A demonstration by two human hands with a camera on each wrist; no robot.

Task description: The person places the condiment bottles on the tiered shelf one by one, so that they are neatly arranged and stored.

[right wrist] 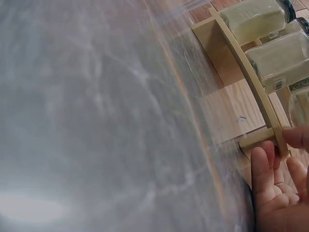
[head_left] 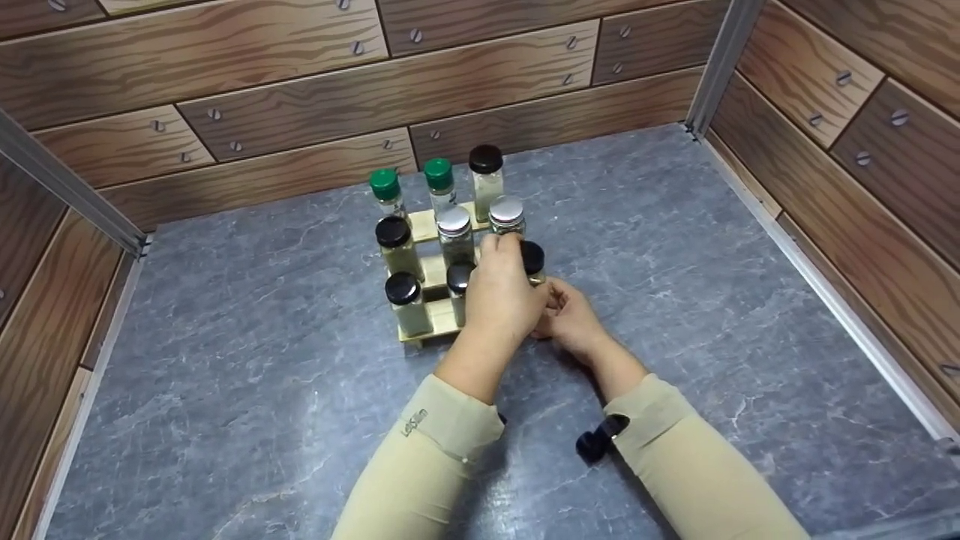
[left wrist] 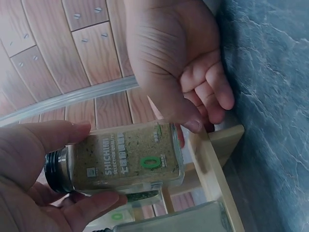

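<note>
My left hand (head_left: 499,296) holds a square glass shichimi spice jar (left wrist: 130,159) near its black lid, thumb on one side and fingers on the other. The jar stands at the right end of the front tier of a stepped wooden spice rack (head_left: 442,321), its label facing the left wrist camera. At the rack's front right end, my right hand (head_left: 576,321) grips the wood, with the thumb on the edge and the fingers curled beneath. Two more black-lidded jars (head_left: 411,311) share the front tier, one partly hidden by my left hand.
Two silver-lidded jars (head_left: 455,232) and a black-lidded jar (head_left: 401,251) occupy the middle tier. Behind them are two green-capped bottles (head_left: 385,187) and a tall dark-lidded jar (head_left: 487,176). Wood-patterned walls (head_left: 300,112) enclose the grey marbled tabletop (head_left: 247,360).
</note>
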